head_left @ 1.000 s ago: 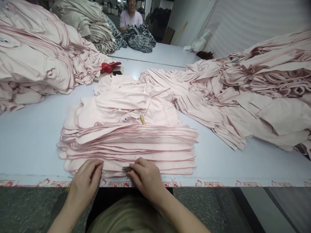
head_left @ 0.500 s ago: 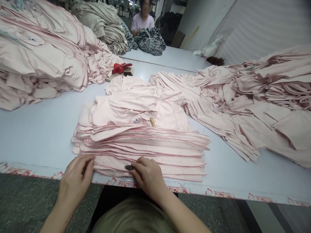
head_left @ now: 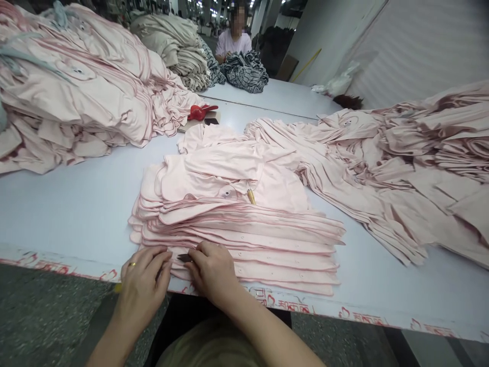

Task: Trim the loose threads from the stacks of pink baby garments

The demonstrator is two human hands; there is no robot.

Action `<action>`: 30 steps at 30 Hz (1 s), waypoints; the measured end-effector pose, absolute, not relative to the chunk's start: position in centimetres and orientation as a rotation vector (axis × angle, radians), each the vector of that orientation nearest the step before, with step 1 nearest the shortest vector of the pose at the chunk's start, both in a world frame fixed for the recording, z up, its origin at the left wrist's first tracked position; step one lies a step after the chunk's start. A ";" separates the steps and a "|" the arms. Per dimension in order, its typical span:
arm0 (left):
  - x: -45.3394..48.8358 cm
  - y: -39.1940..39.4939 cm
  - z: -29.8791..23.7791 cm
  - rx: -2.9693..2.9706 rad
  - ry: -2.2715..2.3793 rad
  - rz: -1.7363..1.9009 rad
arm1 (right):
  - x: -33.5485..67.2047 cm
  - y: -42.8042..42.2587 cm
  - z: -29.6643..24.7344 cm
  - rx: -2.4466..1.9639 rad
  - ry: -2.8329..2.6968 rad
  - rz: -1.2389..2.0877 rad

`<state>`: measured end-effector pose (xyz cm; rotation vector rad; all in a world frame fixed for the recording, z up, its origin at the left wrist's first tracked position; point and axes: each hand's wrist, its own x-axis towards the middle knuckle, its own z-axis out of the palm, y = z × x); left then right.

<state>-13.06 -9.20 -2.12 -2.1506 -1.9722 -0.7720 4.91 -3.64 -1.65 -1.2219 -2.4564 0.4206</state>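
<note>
A stack of pale pink garments (head_left: 244,229) with darker pink edging lies fanned before me, small snap-like dots along its front strips. At the left end of the nearest strip is my left hand (head_left: 147,270), closed with thumb and fingers pinching the garment's edge; a ring is on one finger. My right hand (head_left: 214,267) is closed around small dark thread snips (head_left: 185,258), whose pointed blades face left, toward my left fingertips. Its palm hides the rest of the snips. On the stack lies a small brass-coloured tool (head_left: 251,196), its kind unclear.
Big heaps of pink garments stand at the left (head_left: 95,92) and right (head_left: 412,168). A red tool (head_left: 200,111) lies behind the stack. Farther back are a beige cloth pile (head_left: 175,46), a patterned bundle (head_left: 246,71) and a person (head_left: 235,43). The table edge (head_left: 298,306) runs in front of me.
My right hand has moved left along the nearest strip with the snips, closer to my left hand. The view has shifted slightly, so the piles appear farther right.
</note>
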 end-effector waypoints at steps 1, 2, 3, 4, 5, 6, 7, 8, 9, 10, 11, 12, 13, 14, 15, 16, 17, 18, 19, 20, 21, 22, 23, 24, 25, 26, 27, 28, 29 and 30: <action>-13.0 -9.1 -2.3 -2.181 -1.946 -0.759 | 4.8 -3.6 -1.6 -1.225 -2.463 0.415; -13.0 -9.0 -2.5 -2.228 -1.898 -0.743 | 5.1 -3.7 -1.6 -1.236 -2.467 0.420; -13.2 -8.9 -2.6 -2.292 -1.836 -0.723 | 5.6 -3.8 -1.5 -1.256 -2.470 0.432; -13.4 -8.7 -2.9 -2.359 -1.767 -0.705 | 6.4 -4.0 -1.4 -1.288 -2.472 0.447; -13.7 -8.5 -3.2 -2.421 -1.705 -0.692 | 7.6 -4.2 -1.3 -1.329 -2.476 0.461; -14.0 -8.2 -3.5 -2.479 -1.657 -0.687 | 8.9 -4.5 -1.3 -1.379 -2.483 0.469; -14.4 -7.9 -3.9 -2.525 -1.630 -0.694 | 10.5 -4.7 -1.2 -1.439 -2.487 0.466; -14.8 -7.5 -4.3 -2.564 -1.622 -0.710 | 12.1 -5.0 -1.1 -1.506 -2.486 0.455; -15.1 -7.0 -4.7 -2.601 -1.628 -0.725 | 13.8 -5.2 -1.0 -1.576 -2.481 0.438; -15.5 -6.6 -5.1 -2.637 -1.648 -0.733 | 15.5 -5.4 -0.9 -1.644 -2.475 0.418; -15.8 -6.1 -5.3 -2.666 -1.688 -0.730 | 17.1 -5.5 -0.8 -1.713 -2.467 0.396; -16.0 -5.7 -5.4 -2.696 -1.740 -0.716 | 18.6 -5.5 -0.7 -1.782 -2.452 0.381; -16.2 -5.3 -5.3 -2.721 -1.800 -0.696 | 19.9 -5.5 -0.5 -1.842 -2.430 0.381; -16.3 -4.9 -5.2 -2.738 -1.863 -0.670 | 21.2 -5.4 -0.3 -1.891 -2.398 0.398; -16.3 -4.7 -4.9 -2.744 -1.924 -0.642 | 22.3 -5.2 -0.1 -1.931 -2.358 0.425; -16.2 -4.4 -4.6 -2.745 -1.964 -0.607 | 23.3 -5.1 0.0 -1.961 -2.314 0.458; -16.1 -4.2 -4.4 -2.743 -1.976 -0.563 | 24.3 -4.8 0.2 -1.982 -2.274 0.490; -16.0 -4.0 -4.1 -2.732 -1.969 -0.504 | 25.1 -4.5 0.2 -1.999 -2.242 0.514; -15.9 -3.8 -4.0 -2.715 -1.946 -0.431 | 25.9 -4.2 0.3 -2.014 -2.219 0.530; -15.9 -3.6 -3.9 -2.708 -1.913 -0.343 | 26.6 -3.8 0.2 -2.027 -2.201 0.539; -16.0 -3.3 -4.0 -2.694 -1.886 -0.264 | 27.3 -3.4 0.2 -2.034 -2.186 0.547; -16.1 -3.0 -4.0 -2.674 -1.878 -0.202 | 27.9 -2.9 0.1 -2.036 -2.172 0.558; -16.2 -2.6 -4.1 -2.651 -1.889 -0.161 | 28.4 -2.4 0.0 -2.034 -2.160 0.570; -16.4 -2.2 -4.2 -2.623 -1.918 -0.149 | 28.9 -1.9 -0.1 -2.028 -2.151 0.586; -16.5 -1.8 -4.2 -2.594 -1.960 -0.174 | 29.4 -1.3 -0.1 -2.020 -2.147 0.607; -16.6 -1.4 -4.0 -2.567 -2.009 -0.224 | 29.7 -0.9 -0.2 -2.007 -2.148 0.630; -16.6 -1.0 -3.8 -2.551 -2.058 -0.282 | 30.0 -0.5 -0.3 -1.991 -2.153 0.652; -16.6 -0.8 -3.3 -2.545 -2.099 -0.325 | 30.1 -0.2 -0.3 -1.975 -2.160 0.666; -16.5 -0.6 -2.8 -2.540 -2.133 -0.344 | 30.2 -0.1 -0.4 -1.957 -2.166 0.671; -16.3 -0.5 -2.1 -2.537 -2.155 -0.326 | 30.2 -0.2 -0.6 -1.939 -2.170 0.662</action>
